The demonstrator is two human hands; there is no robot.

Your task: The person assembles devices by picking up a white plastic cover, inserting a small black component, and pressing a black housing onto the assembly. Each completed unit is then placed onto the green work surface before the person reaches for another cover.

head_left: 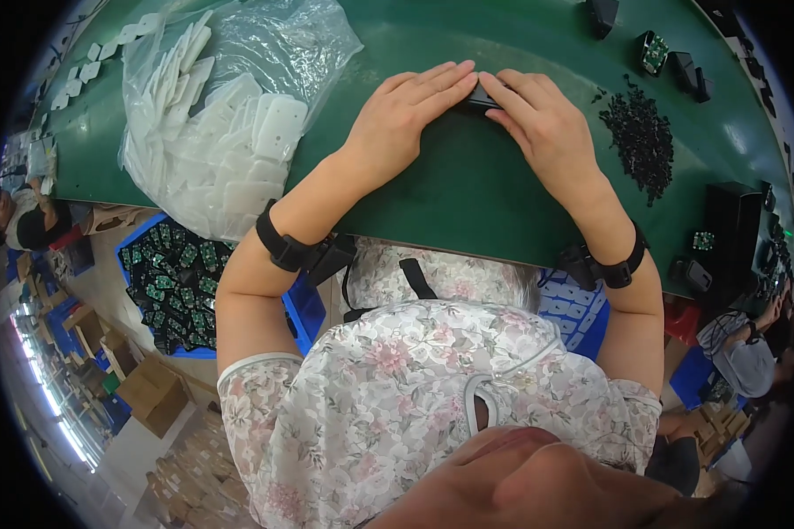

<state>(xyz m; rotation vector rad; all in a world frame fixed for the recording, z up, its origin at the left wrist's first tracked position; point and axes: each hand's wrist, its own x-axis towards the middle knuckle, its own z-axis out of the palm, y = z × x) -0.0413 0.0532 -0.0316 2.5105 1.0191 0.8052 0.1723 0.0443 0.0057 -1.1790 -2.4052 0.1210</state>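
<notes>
A small black plastic case [481, 99] lies at the green tabletop, mostly covered by my fingers. My left hand [406, 110] presses on its left side, with fingers stretched together toward its top edge. From the right, my right hand [543, 115] closes on the same case, thumb below and fingers over it. The case's underside and most of its face are hidden. Left of my left hand is a clear plastic bag [287, 44] spilling flat white plastic plates [238, 132]. To the right of my right hand sits a heap of tiny black parts [640, 137].
Black housings [682, 72] and a housing with a green circuit board [654, 53] stand at the far right. A black box [730, 216] is near the right edge. Below the table at left, a blue bin [304, 309] holds circuit boards [172, 278]. Other people sit at both sides.
</notes>
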